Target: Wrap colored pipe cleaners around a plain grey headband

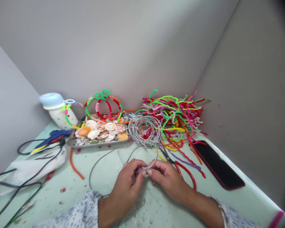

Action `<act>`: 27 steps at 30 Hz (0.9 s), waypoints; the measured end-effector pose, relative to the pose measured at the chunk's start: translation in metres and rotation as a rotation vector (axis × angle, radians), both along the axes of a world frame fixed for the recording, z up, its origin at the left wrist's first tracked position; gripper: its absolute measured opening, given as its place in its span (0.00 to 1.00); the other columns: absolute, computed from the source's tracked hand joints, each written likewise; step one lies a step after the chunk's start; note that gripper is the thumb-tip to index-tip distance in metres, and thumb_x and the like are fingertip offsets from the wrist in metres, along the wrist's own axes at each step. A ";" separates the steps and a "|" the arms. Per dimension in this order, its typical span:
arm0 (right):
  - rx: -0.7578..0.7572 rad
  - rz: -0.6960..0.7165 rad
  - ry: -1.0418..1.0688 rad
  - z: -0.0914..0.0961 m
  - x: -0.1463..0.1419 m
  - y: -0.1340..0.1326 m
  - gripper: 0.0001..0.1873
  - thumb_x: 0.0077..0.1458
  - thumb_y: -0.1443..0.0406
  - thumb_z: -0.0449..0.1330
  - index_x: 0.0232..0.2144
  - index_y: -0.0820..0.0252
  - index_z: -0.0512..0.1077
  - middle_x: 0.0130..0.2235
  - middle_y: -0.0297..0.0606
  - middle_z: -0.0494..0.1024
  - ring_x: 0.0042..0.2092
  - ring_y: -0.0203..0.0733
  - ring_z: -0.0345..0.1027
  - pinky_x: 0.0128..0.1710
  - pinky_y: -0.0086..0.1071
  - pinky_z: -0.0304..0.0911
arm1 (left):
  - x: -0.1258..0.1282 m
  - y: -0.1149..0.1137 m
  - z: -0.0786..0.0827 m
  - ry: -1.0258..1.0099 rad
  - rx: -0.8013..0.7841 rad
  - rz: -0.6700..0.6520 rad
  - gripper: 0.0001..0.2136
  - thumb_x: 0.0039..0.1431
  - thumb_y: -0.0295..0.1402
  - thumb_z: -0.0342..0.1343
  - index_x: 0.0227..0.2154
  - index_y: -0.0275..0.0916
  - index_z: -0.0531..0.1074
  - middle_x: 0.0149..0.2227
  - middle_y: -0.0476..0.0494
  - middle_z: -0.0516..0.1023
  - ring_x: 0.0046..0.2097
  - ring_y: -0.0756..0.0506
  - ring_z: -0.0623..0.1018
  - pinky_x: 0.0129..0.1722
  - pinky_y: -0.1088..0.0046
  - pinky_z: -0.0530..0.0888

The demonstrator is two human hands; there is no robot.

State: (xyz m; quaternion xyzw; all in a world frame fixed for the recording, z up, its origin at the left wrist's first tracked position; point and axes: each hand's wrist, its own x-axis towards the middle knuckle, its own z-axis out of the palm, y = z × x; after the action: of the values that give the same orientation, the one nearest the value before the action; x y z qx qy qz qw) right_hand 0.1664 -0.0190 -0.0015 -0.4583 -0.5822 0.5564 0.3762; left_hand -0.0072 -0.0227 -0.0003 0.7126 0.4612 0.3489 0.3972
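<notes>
My left hand (129, 182) and my right hand (169, 180) meet fingertip to fingertip low over the table. Between them runs a grey wire (154, 163), bent in a loop that rises toward a larger coil of grey wire (144, 129). A short lilac pipe cleaner (139, 171) lies along the wire at my left fingertips, partly hidden by the fingers. Thumb and forefinger of each hand are pinched together. Just beyond my right hand lie scissors with red handles (188, 174), their dark blades pointing at the coil.
A metal tray (98, 144) of seashells (93, 134) holds up wound pipe-cleaner rings (110, 106). Behind right is a heap of coloured pipe cleaners (173, 110); a phone (219, 166) lies right. At left are a white bottle (59, 115), black cables (26, 183) and a plastic bag (40, 164).
</notes>
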 end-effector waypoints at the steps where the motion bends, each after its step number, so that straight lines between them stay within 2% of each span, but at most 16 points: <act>1: -0.004 0.000 0.001 0.000 0.000 0.000 0.11 0.55 0.59 0.57 0.27 0.60 0.70 0.22 0.29 0.64 0.25 0.35 0.57 0.27 0.30 0.54 | 0.000 0.000 -0.001 -0.002 0.006 0.001 0.08 0.65 0.35 0.49 0.41 0.39 0.71 0.37 0.43 0.75 0.40 0.42 0.73 0.42 0.64 0.68; 6: -0.013 -0.028 -0.006 0.003 0.000 0.002 0.11 0.53 0.59 0.58 0.25 0.61 0.69 0.21 0.30 0.66 0.25 0.35 0.58 0.27 0.30 0.54 | -0.001 -0.001 -0.003 -0.007 0.004 0.041 0.11 0.64 0.35 0.50 0.47 0.40 0.69 0.39 0.43 0.75 0.42 0.42 0.74 0.43 0.63 0.69; 15: -0.062 -0.049 0.028 0.004 -0.001 0.001 0.10 0.51 0.61 0.58 0.23 0.59 0.66 0.20 0.28 0.65 0.24 0.35 0.58 0.27 0.30 0.54 | 0.000 -0.001 -0.002 -0.020 0.000 0.015 0.08 0.64 0.36 0.50 0.40 0.40 0.71 0.36 0.44 0.75 0.40 0.43 0.73 0.42 0.65 0.69; 18: -0.051 -0.055 0.043 0.005 0.000 0.002 0.11 0.52 0.61 0.59 0.22 0.59 0.66 0.20 0.28 0.65 0.24 0.34 0.57 0.27 0.30 0.54 | 0.000 -0.001 -0.002 -0.036 0.001 0.021 0.08 0.65 0.36 0.50 0.41 0.40 0.70 0.36 0.44 0.75 0.40 0.43 0.73 0.42 0.65 0.69; 22: -0.006 -0.008 0.102 0.003 0.004 0.004 0.14 0.56 0.57 0.59 0.25 0.62 0.71 0.23 0.31 0.70 0.27 0.35 0.61 0.30 0.30 0.57 | -0.002 -0.001 0.002 -0.076 0.041 0.030 0.08 0.66 0.36 0.49 0.39 0.40 0.71 0.36 0.45 0.75 0.40 0.43 0.73 0.42 0.66 0.68; 27: -0.045 0.028 0.197 -0.004 0.009 0.005 0.19 0.59 0.53 0.57 0.28 0.62 0.72 0.26 0.34 0.72 0.28 0.36 0.65 0.31 0.31 0.58 | -0.002 0.001 0.006 -0.079 0.088 0.029 0.09 0.66 0.35 0.48 0.36 0.40 0.71 0.34 0.45 0.74 0.38 0.44 0.73 0.41 0.67 0.68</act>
State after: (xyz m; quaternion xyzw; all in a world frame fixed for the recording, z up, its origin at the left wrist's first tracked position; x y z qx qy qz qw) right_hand 0.1753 -0.0142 -0.0055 -0.4016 -0.5362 0.6166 0.4135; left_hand -0.0095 -0.0219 0.0060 0.7082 0.4398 0.4025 0.3782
